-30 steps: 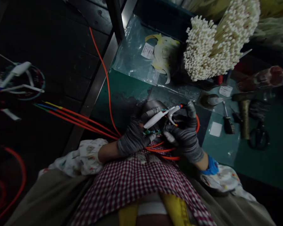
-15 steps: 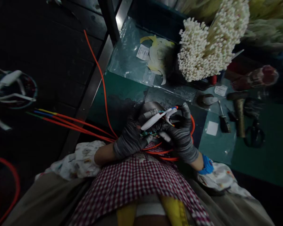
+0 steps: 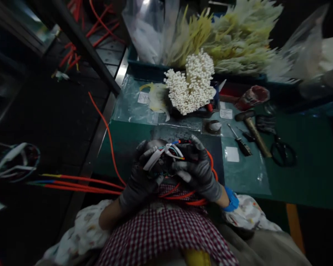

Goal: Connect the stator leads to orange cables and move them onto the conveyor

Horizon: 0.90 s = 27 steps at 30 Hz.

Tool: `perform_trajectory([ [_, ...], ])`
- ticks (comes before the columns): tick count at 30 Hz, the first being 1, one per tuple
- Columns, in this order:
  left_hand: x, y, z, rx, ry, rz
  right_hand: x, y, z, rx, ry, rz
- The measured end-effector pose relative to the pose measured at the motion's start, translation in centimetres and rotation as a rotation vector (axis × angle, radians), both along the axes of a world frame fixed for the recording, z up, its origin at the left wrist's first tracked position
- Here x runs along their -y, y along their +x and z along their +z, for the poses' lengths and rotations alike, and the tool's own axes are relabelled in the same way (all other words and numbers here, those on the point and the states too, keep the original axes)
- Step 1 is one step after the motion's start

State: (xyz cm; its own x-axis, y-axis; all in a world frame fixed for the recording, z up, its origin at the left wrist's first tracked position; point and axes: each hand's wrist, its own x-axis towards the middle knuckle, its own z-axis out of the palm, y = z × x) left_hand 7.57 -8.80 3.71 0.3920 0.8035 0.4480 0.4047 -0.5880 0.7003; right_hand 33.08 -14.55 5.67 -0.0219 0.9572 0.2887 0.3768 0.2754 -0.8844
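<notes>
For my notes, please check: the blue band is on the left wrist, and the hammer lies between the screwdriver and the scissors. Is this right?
"Left" is wrong: the head view shows the blue band at the wrist of the right hand. The hammer does lie between the screwdriver and scissors.

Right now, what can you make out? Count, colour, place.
Flat workbench: 1, green, centre to right
Wire bundle with tubes: 1, mostly white, centre
Flexible cables: several, orange, centre and left
Round wire coil: 1, mixed, far left
White-tipped stalk bunch: 1, white, workbench back
Wispy fibres: uncounted, pale yellow, behind stalk bunch
Wooden-handled hammer: 1, tan, workbench right
Slim metal screwdriver: 1, dark-handled, left of hammer
Looped scissors: 1, black, right of hammer
Cup-shaped item: 1, dull red, behind hammer
Square paper: 1, white, left of screwdriver
Gloved left hand: 1, grey, on wire bundle
Gloved right hand: 1, grey, on wire bundle
Checked apron: 1, red-white, lap
</notes>
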Motion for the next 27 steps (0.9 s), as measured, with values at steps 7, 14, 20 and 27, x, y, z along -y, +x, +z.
perform_trajectory([
  [7, -1.4, -1.8, -1.5, -0.017, 0.027, 0.022, 2.8, 14.4, 0.9, 0.517, -0.038, -0.703],
  [14, -1.9, -1.2, -1.0, -0.044, 0.131, -0.007, 0.9, 18.8, -2.4, 0.795, -0.444, -0.697],
  [20, -1.1, -0.7, 0.6, -0.061, 0.154, -0.055, 3.0, 16.7, 1.6, 0.688, -0.444, -0.614],
  [27, 2.3, -0.7, 1.0, -0.075, -0.001, 0.028, 6.8, 8.0, 7.8, 0.122, -0.282, 0.237],
])
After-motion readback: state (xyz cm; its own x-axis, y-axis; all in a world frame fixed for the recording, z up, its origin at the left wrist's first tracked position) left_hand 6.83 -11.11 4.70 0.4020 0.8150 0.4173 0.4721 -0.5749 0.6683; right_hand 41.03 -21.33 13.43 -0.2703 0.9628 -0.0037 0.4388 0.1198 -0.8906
